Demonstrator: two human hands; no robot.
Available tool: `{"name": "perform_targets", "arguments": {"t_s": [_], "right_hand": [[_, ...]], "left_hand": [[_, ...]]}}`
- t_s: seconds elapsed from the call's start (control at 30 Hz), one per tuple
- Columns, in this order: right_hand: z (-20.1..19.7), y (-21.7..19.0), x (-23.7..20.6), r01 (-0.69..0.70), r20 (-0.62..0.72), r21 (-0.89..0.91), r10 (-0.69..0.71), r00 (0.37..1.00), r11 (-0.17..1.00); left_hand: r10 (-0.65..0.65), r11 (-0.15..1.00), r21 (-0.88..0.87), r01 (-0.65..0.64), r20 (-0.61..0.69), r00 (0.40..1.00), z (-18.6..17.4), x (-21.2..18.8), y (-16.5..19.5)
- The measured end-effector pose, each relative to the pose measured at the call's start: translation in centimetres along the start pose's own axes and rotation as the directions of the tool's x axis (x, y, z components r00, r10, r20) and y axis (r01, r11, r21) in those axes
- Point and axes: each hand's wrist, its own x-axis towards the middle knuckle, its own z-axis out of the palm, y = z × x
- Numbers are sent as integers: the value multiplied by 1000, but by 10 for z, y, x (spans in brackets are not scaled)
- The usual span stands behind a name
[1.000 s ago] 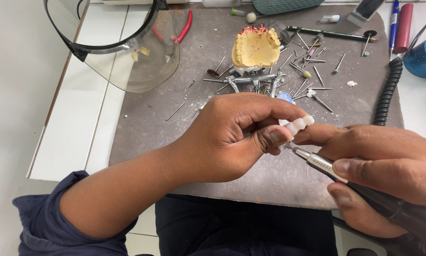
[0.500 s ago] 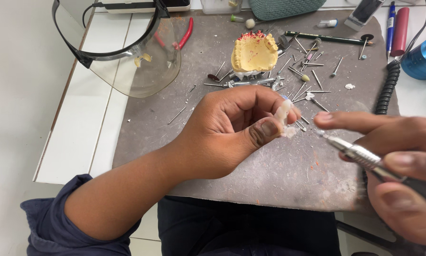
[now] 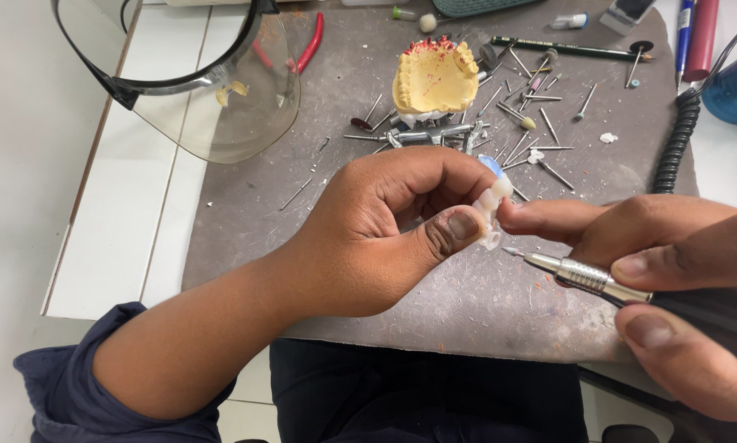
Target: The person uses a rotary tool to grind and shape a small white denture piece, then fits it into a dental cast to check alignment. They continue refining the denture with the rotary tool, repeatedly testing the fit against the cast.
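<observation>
My left hand (image 3: 377, 238) pinches a small white row of artificial teeth (image 3: 492, 212) between thumb and fingers above a grey mat (image 3: 352, 90). My right hand (image 3: 672, 279) grips a metal rotary handpiece (image 3: 598, 279) like a pen. Its fine bur tip points left, just below the teeth piece and a little apart from it. The right forefinger reaches out and touches the white piece from the right.
A yellow plaster jaw model (image 3: 434, 78) with red marks sits at the mat's far side among several loose burs (image 3: 541, 123). A clear face shield (image 3: 212, 82) lies at the far left over red-handled pliers (image 3: 311, 41). A black coiled cable (image 3: 676, 139) and blue cylinder (image 3: 734, 86) stand at right.
The handpiece tip has drawn back from the teeth piece to just below it. My right forefinger has stretched out onto the piece. Both hands have drifted slightly while my left keeps its grip.
</observation>
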Motion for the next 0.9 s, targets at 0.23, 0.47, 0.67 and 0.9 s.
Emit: {"name": "perform_targets", "arguments": {"t_s": [0.23,0.47,0.67,0.9], "right_hand": [[7,12,-8,50,-12,-118,-51,999,992],[12,10,-9,20,-32,-160,-26,999,987],[11,19,-2,143,-31,-169,-151,988,975],[10,25,-4,156,5,-206,-159,987,966]], "left_hand": [[32,988,152,-32,3,999,1,2,5],[22,988,154,-21,-5,1000,1,3,8],[24,984,177,-21,-16,1000,1,6,9],[15,982,188,-14,-4,1000,-2,5,6]]}}
